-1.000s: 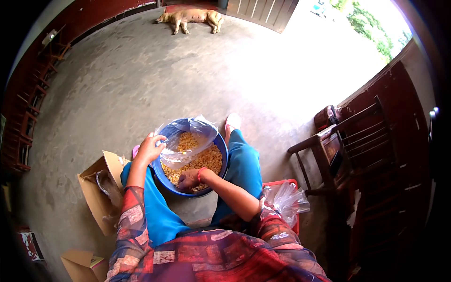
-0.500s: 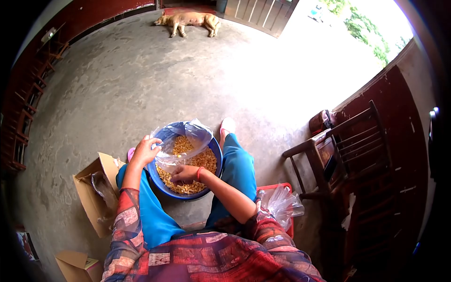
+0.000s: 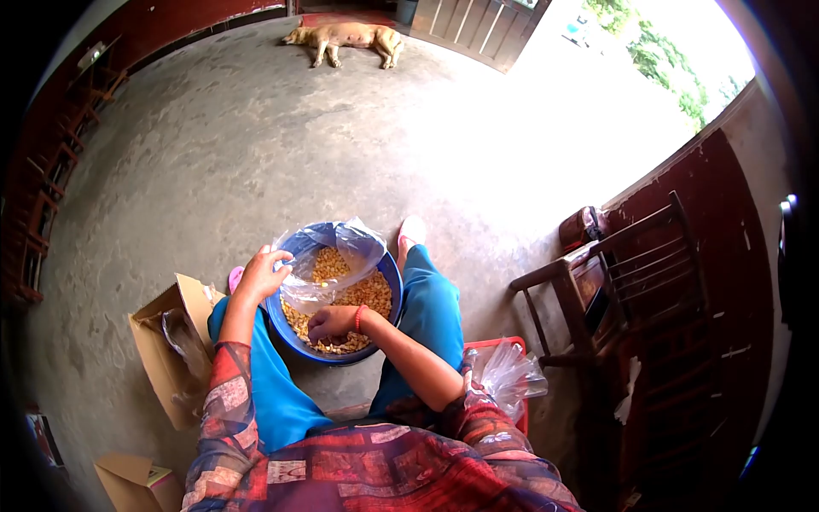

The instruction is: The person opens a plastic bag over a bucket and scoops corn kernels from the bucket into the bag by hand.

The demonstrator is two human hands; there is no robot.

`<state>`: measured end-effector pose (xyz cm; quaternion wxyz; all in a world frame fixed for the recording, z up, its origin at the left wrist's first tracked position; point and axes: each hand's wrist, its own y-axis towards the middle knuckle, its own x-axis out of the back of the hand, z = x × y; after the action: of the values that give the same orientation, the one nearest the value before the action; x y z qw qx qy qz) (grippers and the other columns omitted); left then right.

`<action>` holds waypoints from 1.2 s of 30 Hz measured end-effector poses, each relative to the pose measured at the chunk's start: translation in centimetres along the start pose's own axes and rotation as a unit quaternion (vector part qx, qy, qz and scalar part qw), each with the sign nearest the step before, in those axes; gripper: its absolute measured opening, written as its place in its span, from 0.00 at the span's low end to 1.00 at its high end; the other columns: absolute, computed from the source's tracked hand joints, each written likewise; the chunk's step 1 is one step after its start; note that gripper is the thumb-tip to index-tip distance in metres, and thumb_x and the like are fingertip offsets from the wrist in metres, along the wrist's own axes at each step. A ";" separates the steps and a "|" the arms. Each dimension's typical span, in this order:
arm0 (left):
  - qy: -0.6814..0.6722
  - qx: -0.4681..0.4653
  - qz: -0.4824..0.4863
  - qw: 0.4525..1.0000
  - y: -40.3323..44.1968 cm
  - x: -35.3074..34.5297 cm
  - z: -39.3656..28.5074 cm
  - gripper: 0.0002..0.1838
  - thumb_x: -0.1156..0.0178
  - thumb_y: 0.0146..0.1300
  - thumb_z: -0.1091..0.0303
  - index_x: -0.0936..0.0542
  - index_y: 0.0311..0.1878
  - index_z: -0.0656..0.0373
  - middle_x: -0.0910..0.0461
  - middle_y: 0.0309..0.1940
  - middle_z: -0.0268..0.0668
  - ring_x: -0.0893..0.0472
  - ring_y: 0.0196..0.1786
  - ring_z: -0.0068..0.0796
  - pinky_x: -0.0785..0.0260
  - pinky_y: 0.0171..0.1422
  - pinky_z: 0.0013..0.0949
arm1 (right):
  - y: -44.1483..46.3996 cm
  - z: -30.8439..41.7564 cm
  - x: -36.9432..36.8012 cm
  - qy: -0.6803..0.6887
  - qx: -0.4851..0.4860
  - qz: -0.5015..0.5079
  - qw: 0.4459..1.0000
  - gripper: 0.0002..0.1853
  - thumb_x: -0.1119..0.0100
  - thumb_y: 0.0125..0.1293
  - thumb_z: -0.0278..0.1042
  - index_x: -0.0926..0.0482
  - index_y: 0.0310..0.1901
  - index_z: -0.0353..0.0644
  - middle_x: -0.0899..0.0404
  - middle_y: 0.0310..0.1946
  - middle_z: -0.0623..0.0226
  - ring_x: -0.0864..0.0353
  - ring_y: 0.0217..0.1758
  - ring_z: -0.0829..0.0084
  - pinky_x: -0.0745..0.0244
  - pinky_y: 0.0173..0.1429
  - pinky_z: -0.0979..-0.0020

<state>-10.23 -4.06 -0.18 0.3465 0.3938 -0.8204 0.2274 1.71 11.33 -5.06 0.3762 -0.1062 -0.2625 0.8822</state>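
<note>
The floor (image 3: 196, 171) is grey, mottled with darker patches and glaring white toward the far right. On it stand a round blue tub (image 3: 397, 282) near the middle, an open cardboard box (image 3: 158, 358) to its left, a smaller box (image 3: 124, 469) nearer left, a red container (image 3: 523, 418) and wooden chair (image 3: 573, 307) to the right. A tan dog (image 3: 354, 36) lies far off.

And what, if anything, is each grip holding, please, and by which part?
The left grip holds the clear bag by its edge; whether the right grip, at the kernels, holds any cannot be told.
</note>
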 end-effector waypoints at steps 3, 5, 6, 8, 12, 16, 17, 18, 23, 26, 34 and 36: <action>0.007 -0.004 -0.001 1.000 0.1 -0.2 0.1 0.14 0.41 0.49 0.65 0.22 0.41 0.53 0.30 0.46 0.52 0.33 0.56 0.49 0.40 0.58 0.39 | 1.5 -2.5 0.8 -0.026 -0.016 -0.014 0.999 0.09 0.49 0.50 0.34 0.22 0.26 0.38 0.27 0.15 0.66 0.29 0.16 0.73 0.34 0.19 0.72; 0.018 -0.004 -0.006 1.000 0.0 -0.2 0.1 0.14 0.41 0.49 0.65 0.22 0.42 0.53 0.30 0.47 0.53 0.34 0.57 0.50 0.40 0.59 0.39 | 3.4 -5.6 0.6 -0.310 -0.010 -0.061 0.949 0.09 0.50 0.44 0.31 0.22 0.24 0.36 0.24 0.17 0.60 0.25 0.19 0.67 0.31 0.23 0.67; 0.012 -0.002 0.001 1.000 0.0 -0.1 -0.1 0.14 0.41 0.49 0.65 0.22 0.42 0.52 0.30 0.48 0.53 0.35 0.57 0.50 0.40 0.59 0.39 | 3.8 -6.1 0.2 -0.291 -0.018 -0.069 0.954 0.10 0.50 0.40 0.29 0.21 0.22 0.35 0.23 0.19 0.56 0.23 0.22 0.63 0.30 0.26 0.64; 0.012 0.001 0.007 1.000 -0.1 0.0 -0.1 0.15 0.41 0.50 0.63 0.22 0.43 0.51 0.31 0.49 0.53 0.36 0.58 0.50 0.41 0.60 0.39 | 3.2 -5.3 0.3 -0.273 -0.015 -0.046 0.961 0.12 0.49 0.42 0.34 0.21 0.26 0.37 0.22 0.23 0.56 0.23 0.26 0.62 0.30 0.32 0.64; 0.008 -0.009 0.003 1.000 0.0 -0.2 0.3 0.15 0.40 0.49 0.63 0.22 0.42 0.51 0.30 0.47 0.51 0.32 0.54 0.47 0.39 0.56 0.37 | 2.9 -4.5 0.4 -0.284 -0.003 -0.052 0.957 0.14 0.49 0.44 0.38 0.21 0.30 0.38 0.22 0.27 0.54 0.23 0.31 0.59 0.29 0.38 0.62; 0.019 -0.042 -0.015 0.999 0.4 -0.7 1.2 0.14 0.40 0.49 0.63 0.22 0.41 0.52 0.29 0.38 0.45 0.28 0.45 0.42 0.35 0.49 0.36 | 2.5 -4.1 0.3 -0.297 -0.006 -0.036 0.954 0.13 0.50 0.45 0.36 0.21 0.29 0.38 0.22 0.24 0.54 0.23 0.26 0.60 0.28 0.32 0.62; 0.024 -0.048 -0.017 0.998 0.4 -0.7 1.2 0.14 0.40 0.49 0.63 0.22 0.41 0.53 0.29 0.37 0.45 0.28 0.45 0.42 0.35 0.48 0.37 | 1.1 -2.2 0.2 -0.266 -0.030 -0.018 0.963 0.12 0.51 0.47 0.35 0.21 0.28 0.38 0.24 0.18 0.58 0.25 0.19 0.66 0.29 0.24 0.66; 0.029 -0.038 -0.013 0.999 0.5 -0.8 1.3 0.14 0.40 0.49 0.63 0.22 0.41 0.53 0.29 0.37 0.45 0.28 0.45 0.42 0.35 0.48 0.37 | 0.9 -1.9 0.1 -0.229 -0.044 -0.025 0.972 0.09 0.51 0.44 0.32 0.23 0.23 0.38 0.25 0.15 0.60 0.26 0.17 0.67 0.31 0.23 0.67; 0.038 -0.045 -0.013 0.998 0.6 -0.9 1.5 0.13 0.41 0.49 0.65 0.22 0.41 0.53 0.29 0.37 0.44 0.28 0.44 0.41 0.35 0.49 0.35 | 1.4 -2.4 -0.1 -0.201 -0.054 -0.026 0.978 0.06 0.52 0.42 0.28 0.25 0.17 0.39 0.28 0.11 0.63 0.28 0.15 0.70 0.34 0.21 0.69; 0.036 -0.035 -0.012 0.999 0.7 -0.9 1.5 0.13 0.40 0.49 0.65 0.21 0.41 0.53 0.28 0.36 0.43 0.28 0.44 0.39 0.35 0.49 0.34 | 2.2 -2.9 0.1 -0.244 -0.028 0.002 0.969 0.11 0.50 0.51 0.35 0.22 0.31 0.38 0.25 0.17 0.63 0.26 0.17 0.72 0.30 0.22 0.72; 0.039 -0.034 -0.012 0.999 0.6 -0.9 1.4 0.14 0.41 0.49 0.65 0.21 0.42 0.52 0.28 0.37 0.44 0.27 0.44 0.39 0.35 0.49 0.34 | 0.3 0.9 0.5 0.208 0.107 -0.079 0.969 0.12 0.51 0.62 0.36 0.24 0.39 0.37 0.24 0.28 0.70 0.25 0.25 0.80 0.29 0.27 0.79; 0.039 -0.030 -0.009 0.999 0.7 -0.9 1.3 0.14 0.41 0.49 0.65 0.21 0.42 0.52 0.28 0.38 0.44 0.27 0.45 0.39 0.35 0.50 0.35 | -0.2 1.8 1.2 0.324 0.136 -0.152 0.924 0.13 0.50 0.62 0.36 0.25 0.42 0.37 0.24 0.32 0.69 0.25 0.29 0.79 0.26 0.34 0.78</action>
<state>-10.91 -4.12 -1.77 0.3919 0.3814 -0.8091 0.2153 0.29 11.61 -3.45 0.5811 -0.2924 -0.0167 0.7593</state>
